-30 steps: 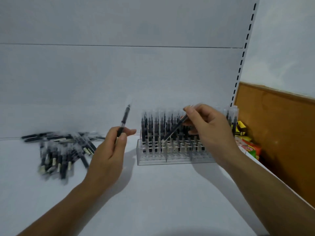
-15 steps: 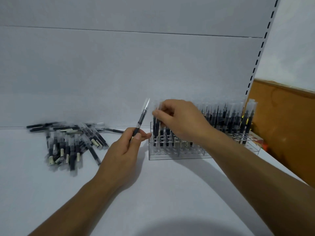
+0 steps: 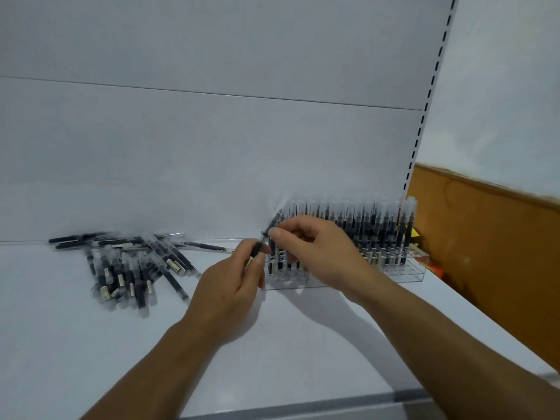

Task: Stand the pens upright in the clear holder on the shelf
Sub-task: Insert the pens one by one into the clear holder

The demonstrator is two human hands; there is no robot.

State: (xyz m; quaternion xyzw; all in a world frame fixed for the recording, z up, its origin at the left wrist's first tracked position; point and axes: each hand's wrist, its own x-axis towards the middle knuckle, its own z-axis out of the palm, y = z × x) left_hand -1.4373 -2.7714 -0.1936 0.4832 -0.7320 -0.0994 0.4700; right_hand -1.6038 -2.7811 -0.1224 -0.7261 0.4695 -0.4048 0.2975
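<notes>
Many pens [image 3: 130, 274] bear blurred labels [image 3: 120, 280].

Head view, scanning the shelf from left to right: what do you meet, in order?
pile of loose pens → left hand gripping a pen → clear holder of upright pens → brown board

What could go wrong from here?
1. Both the left hand and right hand pinch one pen; a mistimed release could drop it.
2. The holder looks packed; the right hand may knock standing pens.
3. The holder's right end sits near the shelf edge; a shove could slide it.
</notes>
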